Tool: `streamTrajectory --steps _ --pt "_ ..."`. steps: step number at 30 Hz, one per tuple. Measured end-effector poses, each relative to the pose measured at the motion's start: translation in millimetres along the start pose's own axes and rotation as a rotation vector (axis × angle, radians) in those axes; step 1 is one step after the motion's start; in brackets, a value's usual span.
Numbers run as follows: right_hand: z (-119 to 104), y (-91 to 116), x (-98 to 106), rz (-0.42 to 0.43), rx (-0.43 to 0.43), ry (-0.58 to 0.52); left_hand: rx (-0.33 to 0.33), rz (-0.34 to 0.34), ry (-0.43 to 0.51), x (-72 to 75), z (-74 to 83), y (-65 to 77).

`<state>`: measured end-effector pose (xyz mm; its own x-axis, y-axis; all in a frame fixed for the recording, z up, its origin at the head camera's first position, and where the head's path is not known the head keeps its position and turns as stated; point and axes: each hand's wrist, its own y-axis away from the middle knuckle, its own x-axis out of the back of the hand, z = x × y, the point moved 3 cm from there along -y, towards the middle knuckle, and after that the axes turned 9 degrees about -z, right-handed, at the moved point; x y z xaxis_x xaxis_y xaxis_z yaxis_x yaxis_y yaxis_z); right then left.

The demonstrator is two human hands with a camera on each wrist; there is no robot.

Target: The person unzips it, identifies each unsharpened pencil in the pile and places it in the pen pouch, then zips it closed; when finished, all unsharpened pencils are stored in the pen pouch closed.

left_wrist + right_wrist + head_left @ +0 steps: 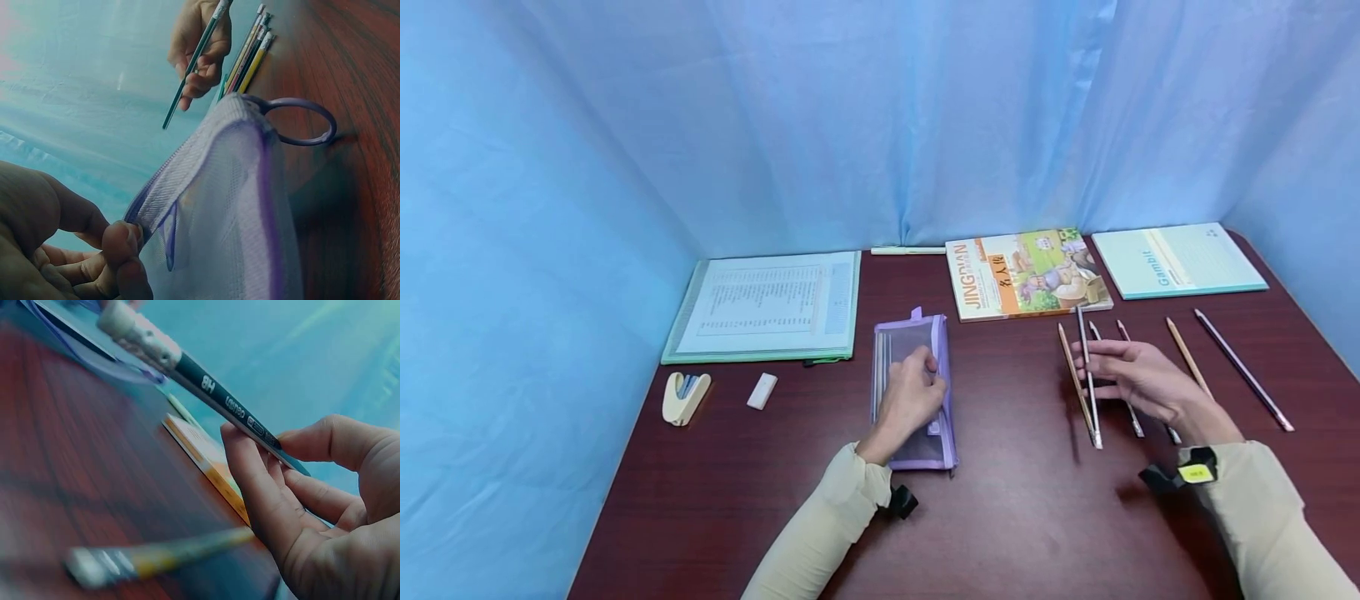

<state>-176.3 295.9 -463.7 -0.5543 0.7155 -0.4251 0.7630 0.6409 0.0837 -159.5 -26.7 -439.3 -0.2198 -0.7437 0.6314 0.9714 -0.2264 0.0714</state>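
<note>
A purple mesh zip pencil case (913,335) stands near the middle of the table, with thin long strips showing through its left side. My left hand (913,396) pinches the zipped edge of the case between thumb and fingers, lifting that edge in the left wrist view. To the right, my right hand (1138,379) holds a dark green HB pencil (215,394) between thumb and fingertips, its white eraser end toward me. Beneath and beside that hand, several pencils lie on the table, among them a yellow pencil (1070,354) and a dark pencil (1240,367).
At the back lie an illustrated book (1030,275), a pale notebook (1180,262) and a white pen (907,250). A document folder (760,304), a cream stapler (685,400) and a white eraser (762,391) are on the left. Blue curtains (820,125) enclose the table.
</note>
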Motion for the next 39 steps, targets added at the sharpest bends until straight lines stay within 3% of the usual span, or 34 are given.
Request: streamTrajectory --steps 11,24,30,39 --pt "29.8 -47.8 -47.3 0.062 -0.145 0.071 -0.018 0.001 0.020 -0.5 -0.7 0.1" --pt "52.8 -94.6 -82.3 0.026 -0.261 0.119 -0.007 0.005 -0.008 -1.6 0.0 -0.7" --pt "56.1 -113.6 -92.9 0.061 -0.248 0.131 0.011 -0.019 0.008 0.2 -0.2 -1.2" --pt "55.7 -127.3 -111.8 0.245 -0.167 0.180 0.004 -0.015 0.012 1.4 0.4 -1.5"
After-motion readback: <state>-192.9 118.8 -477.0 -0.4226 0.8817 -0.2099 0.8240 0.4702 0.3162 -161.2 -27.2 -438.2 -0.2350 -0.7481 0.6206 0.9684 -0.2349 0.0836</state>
